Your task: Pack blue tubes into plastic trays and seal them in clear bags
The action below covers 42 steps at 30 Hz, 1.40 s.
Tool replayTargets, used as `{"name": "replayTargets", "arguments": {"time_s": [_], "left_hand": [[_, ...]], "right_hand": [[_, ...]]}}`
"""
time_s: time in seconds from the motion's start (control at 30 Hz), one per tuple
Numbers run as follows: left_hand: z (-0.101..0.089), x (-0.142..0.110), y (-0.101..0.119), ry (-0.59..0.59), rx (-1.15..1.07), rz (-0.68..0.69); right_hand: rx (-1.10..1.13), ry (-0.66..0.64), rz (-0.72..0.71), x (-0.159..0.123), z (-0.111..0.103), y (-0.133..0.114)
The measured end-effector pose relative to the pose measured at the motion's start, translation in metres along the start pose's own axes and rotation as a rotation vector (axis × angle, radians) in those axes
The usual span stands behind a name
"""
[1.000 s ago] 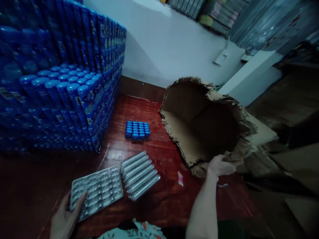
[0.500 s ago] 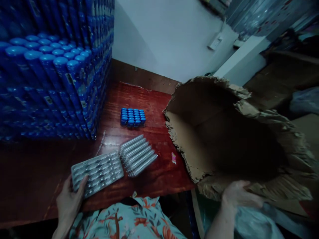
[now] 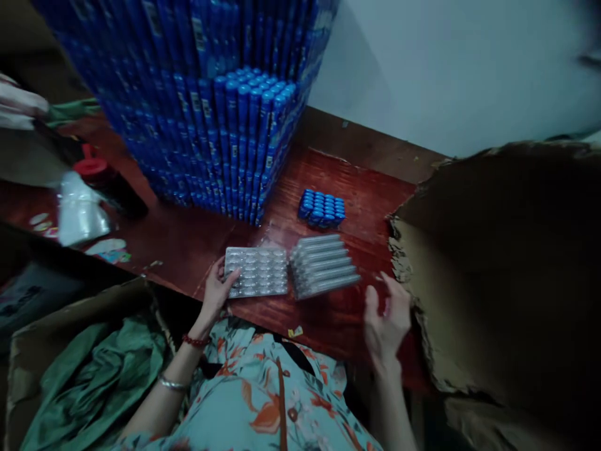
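Observation:
My left hand (image 3: 220,287) grips the left end of a clear plastic tray (image 3: 260,272) with rows of rounded bumps, thumb on top and fingers at the edge. Right beside the tray lies a bundle of silvery tubes (image 3: 325,264) side by side, their right ends pointing toward my other hand. My right hand (image 3: 389,316) is over the table between those tubes and the cardboard box, fingers curved and apart, holding nothing I can see. Behind the tubes stands a small block of blue-capped tubes (image 3: 322,208), packed in rows.
A tall stack of blue tube packs (image 3: 201,119) rises at the back left. The torn-edged cardboard box (image 3: 451,313) lies open on the right. On the left are a red-lidded bottle (image 3: 110,185), clear plastic bags (image 3: 81,210) and a carton with green cloth (image 3: 107,369).
My right hand has left the cardboard box's rim and come over the table near the silvery tubes. The view has swung left. My left hand still holds the tray.

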<state>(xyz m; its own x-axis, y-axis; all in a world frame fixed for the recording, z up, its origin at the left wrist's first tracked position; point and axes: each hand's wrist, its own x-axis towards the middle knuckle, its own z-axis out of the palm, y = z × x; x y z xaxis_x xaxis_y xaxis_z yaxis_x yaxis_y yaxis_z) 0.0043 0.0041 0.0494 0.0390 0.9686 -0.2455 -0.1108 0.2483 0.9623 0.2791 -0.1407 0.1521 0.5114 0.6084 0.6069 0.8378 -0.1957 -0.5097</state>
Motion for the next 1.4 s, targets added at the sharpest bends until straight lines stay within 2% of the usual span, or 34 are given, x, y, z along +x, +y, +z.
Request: {"name": "replayTargets", "arguments": {"time_s": [0.07,0.17,0.27,0.33,0.4,0.47,0.53,0.57,0.67,0.73,0.8,0.9,1.0,1.13,1.3,1.4], "left_hand": [[-0.003,-0.007,0.002,-0.002,-0.062,-0.042],[-0.007,-0.022,0.007,0.03,-0.105,-0.073],[-0.01,-0.035,0.013,0.106,-0.098,-0.077],[-0.014,-0.042,0.017,0.143,-0.087,-0.066],[-0.019,-0.047,0.02,0.14,-0.069,-0.048],[-0.024,-0.048,0.024,0.115,-0.025,-0.039],[-0.025,-0.043,0.028,0.091,0.042,-0.019],[-0.023,-0.038,0.03,0.074,0.077,-0.003],[-0.009,-0.018,0.037,-0.033,0.161,0.052],[0.003,-0.005,0.041,-0.13,0.18,0.085],[0.014,0.004,0.044,-0.194,0.182,0.117],[0.022,0.01,0.042,-0.255,0.206,0.18],[0.026,0.012,0.041,-0.376,0.282,0.276],[0.034,0.015,0.06,-0.532,0.406,0.55],[0.039,0.014,0.093,-0.59,0.686,0.865],[0.036,0.004,0.086,-0.512,0.806,0.967]], "right_hand": [[0.069,0.031,-0.108,-0.005,0.023,-0.017],[0.138,0.104,-0.328,-0.021,0.033,-0.032],[0.14,0.021,-0.54,-0.036,0.03,-0.039],[0.205,-0.057,-0.581,-0.038,0.028,-0.043],[0.263,-0.088,-0.584,-0.031,0.027,-0.047],[0.229,-0.04,-0.543,-0.017,0.027,-0.05],[0.148,-0.043,-0.418,0.0,0.027,-0.05],[0.118,-0.098,-0.34,0.007,0.028,-0.048],[0.075,-0.328,-0.175,0.023,0.034,-0.036],[0.087,-0.372,-0.126,0.03,0.039,-0.024],[0.109,-0.352,-0.101,0.04,0.045,-0.01],[0.179,-0.399,-0.111,0.066,0.058,0.008],[0.279,-0.523,-0.138,0.098,0.074,0.018],[0.394,-0.645,-0.183,0.127,0.098,0.014],[0.471,-0.709,-0.245,0.128,0.117,-0.005],[0.495,-0.66,-0.279,0.119,0.123,-0.017]]}}
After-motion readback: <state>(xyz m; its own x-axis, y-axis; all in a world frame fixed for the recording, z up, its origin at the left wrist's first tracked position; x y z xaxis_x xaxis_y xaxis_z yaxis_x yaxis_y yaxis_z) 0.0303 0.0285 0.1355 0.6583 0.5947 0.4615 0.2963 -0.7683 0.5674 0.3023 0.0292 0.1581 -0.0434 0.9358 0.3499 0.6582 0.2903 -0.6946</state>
